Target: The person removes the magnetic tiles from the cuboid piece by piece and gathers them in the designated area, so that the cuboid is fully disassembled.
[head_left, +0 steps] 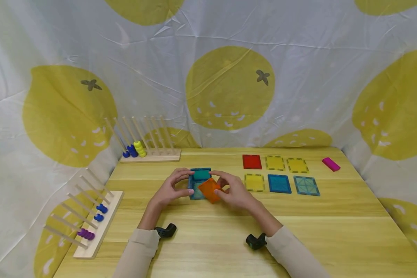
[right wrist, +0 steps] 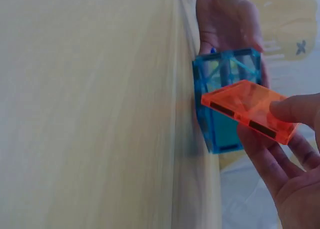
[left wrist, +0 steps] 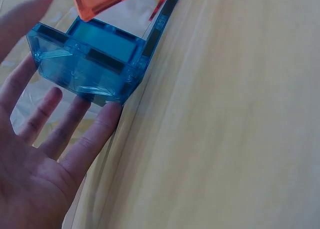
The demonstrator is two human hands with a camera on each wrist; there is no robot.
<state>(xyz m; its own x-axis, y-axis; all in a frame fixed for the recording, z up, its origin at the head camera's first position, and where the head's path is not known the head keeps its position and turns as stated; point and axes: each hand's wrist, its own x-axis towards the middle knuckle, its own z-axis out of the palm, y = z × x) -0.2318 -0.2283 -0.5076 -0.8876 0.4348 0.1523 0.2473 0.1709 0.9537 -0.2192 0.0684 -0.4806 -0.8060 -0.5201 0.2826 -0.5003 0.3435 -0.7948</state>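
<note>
A half-built box of blue translucent magnetic tiles [head_left: 201, 174] stands on the table between both hands, with standing walls and an open top. Straight, spread fingers of my left hand [head_left: 172, 188] rest against its left wall, the thumb at the near left corner. In the left wrist view those fingers [left wrist: 92, 136] touch the wall's outer face. My right hand [head_left: 236, 190] pinches an orange square magnetic tile [head_left: 209, 190] between thumb and fingers. That tile is tilted over the box's near right part and hides some of it, as the right wrist view also shows.
Right of the box lie a red tile [head_left: 251, 161], several yellow tiles [head_left: 254, 182], a blue tile [head_left: 279, 183] and a blue window-patterned tile [head_left: 306, 185]. A magenta block [head_left: 331, 164] lies farther right. Two wooden peg racks [head_left: 160, 155] with colored rings stand left.
</note>
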